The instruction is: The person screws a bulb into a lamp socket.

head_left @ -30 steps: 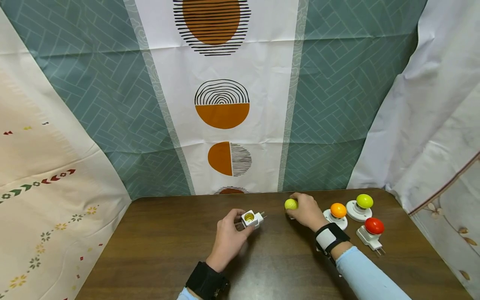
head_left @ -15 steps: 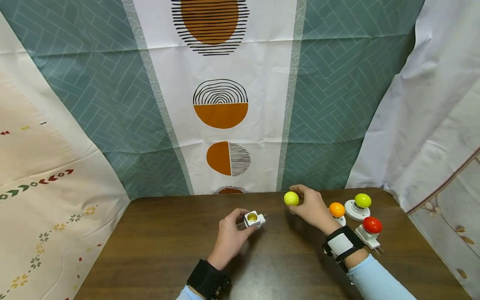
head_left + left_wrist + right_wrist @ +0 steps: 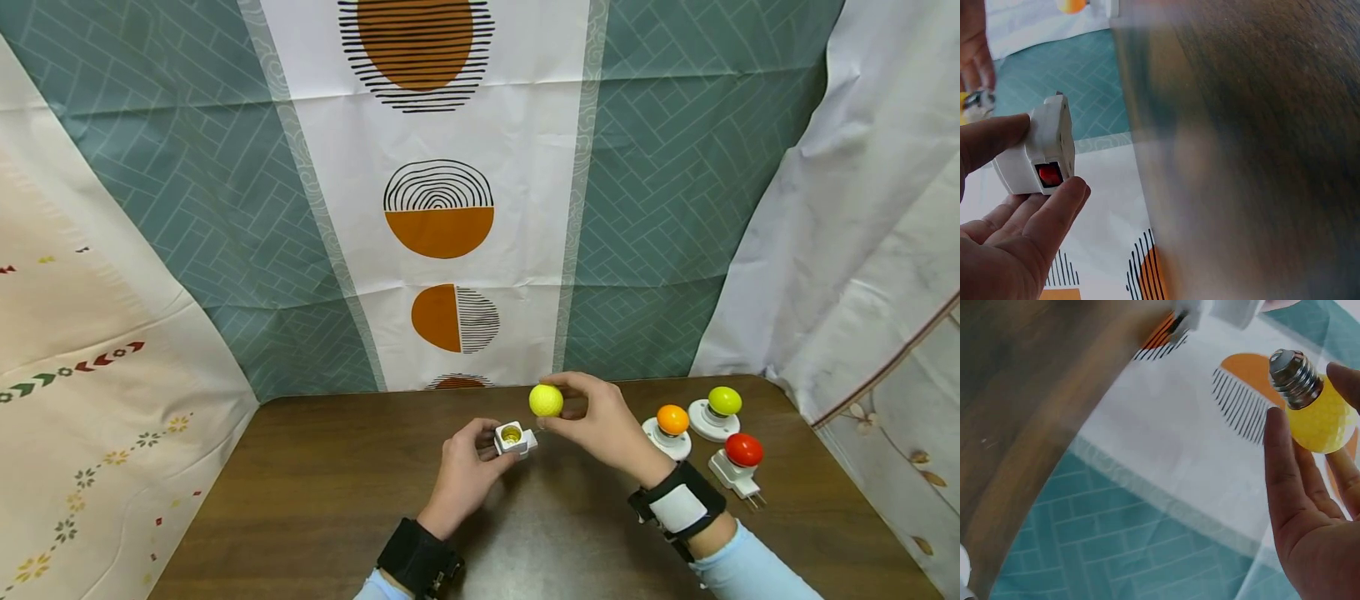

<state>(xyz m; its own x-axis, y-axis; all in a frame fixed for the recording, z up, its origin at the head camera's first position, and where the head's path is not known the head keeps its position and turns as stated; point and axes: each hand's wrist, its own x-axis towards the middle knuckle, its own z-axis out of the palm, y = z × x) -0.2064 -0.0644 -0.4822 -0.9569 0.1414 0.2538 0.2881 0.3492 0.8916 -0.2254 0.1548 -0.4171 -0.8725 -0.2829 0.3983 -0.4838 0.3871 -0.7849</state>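
My left hand (image 3: 467, 471) grips a white plug-in lamp socket (image 3: 513, 439) between thumb and fingers, its brass-coloured opening facing up. In the left wrist view a red switch (image 3: 1050, 174) shows on the side of that socket. My right hand (image 3: 603, 423) pinches a yellow light bulb (image 3: 546, 401) by its round, dimpled globe. The right wrist view shows the bulb's silver screw base (image 3: 1295, 379) bare, pointing away from the palm. Bulb and socket are apart, with the bulb held slightly above and to the right of the socket.
Right of my right hand, an orange bulb (image 3: 672, 419) and a lime-green bulb (image 3: 724, 401) sit in round white holders. A red bulb (image 3: 744, 450) stands in a white plug-in socket nearby. Patterned curtains hang behind the brown table (image 3: 337, 517).
My right hand has lifted the yellow bulb off the table and carried it left, close to the socket. My left hand has shifted slightly right with the socket.
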